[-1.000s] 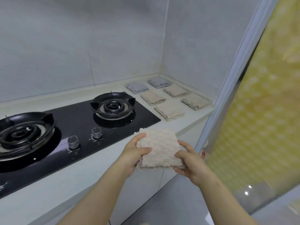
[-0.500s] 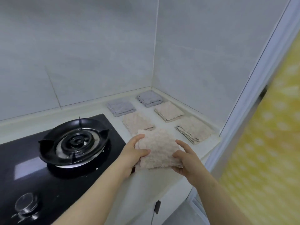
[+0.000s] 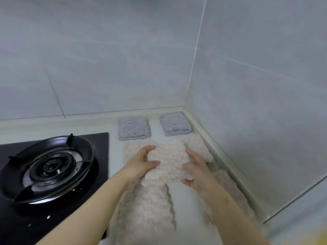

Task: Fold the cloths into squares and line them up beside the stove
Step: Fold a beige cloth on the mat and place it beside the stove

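I hold a folded beige cloth (image 3: 168, 161) above the counter to the right of the stove (image 3: 53, 167). My left hand (image 3: 141, 165) grips its left edge and my right hand (image 3: 196, 170) grips its right edge. Two folded grey cloths (image 3: 133, 128) (image 3: 175, 123) lie at the back by the wall. Beige folded cloths lie below them: one under my left hand (image 3: 131, 151), one at the right (image 3: 200, 147), a near one (image 3: 146, 209) and one by the right wall (image 3: 228, 184), partly hidden by my arms.
A black burner (image 3: 47, 168) sits on the black glass hob at the left. Tiled walls meet in a corner (image 3: 184, 107) behind the cloths. A raised counter lip (image 3: 221, 156) runs along the right wall.
My view moved closer and further right over the cloths. Both hands carried the folded beige cloth forward, from over the counter's front edge to above the rows of folded cloths.
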A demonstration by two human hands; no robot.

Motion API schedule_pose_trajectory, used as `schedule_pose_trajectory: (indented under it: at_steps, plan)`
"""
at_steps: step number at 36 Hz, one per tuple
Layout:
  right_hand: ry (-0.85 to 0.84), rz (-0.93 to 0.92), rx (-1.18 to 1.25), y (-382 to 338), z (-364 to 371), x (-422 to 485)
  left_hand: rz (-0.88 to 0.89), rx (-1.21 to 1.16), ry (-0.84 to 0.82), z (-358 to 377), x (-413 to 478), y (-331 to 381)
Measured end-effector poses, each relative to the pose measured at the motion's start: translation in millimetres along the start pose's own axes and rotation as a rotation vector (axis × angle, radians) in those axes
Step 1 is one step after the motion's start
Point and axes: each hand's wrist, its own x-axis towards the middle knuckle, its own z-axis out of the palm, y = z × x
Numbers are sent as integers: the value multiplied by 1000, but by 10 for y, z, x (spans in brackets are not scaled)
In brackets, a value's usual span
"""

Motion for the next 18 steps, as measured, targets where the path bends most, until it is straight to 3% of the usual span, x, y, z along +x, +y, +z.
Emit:
schedule_pose_trajectory:
  at_steps: [11,18]
  plan:
    - [-178,-41,-148,-432,-382,781,-2,73,0,206,736,180]
    - [-172,-95,-113,-664,-459,1344,36,24,87,190,1320,352]
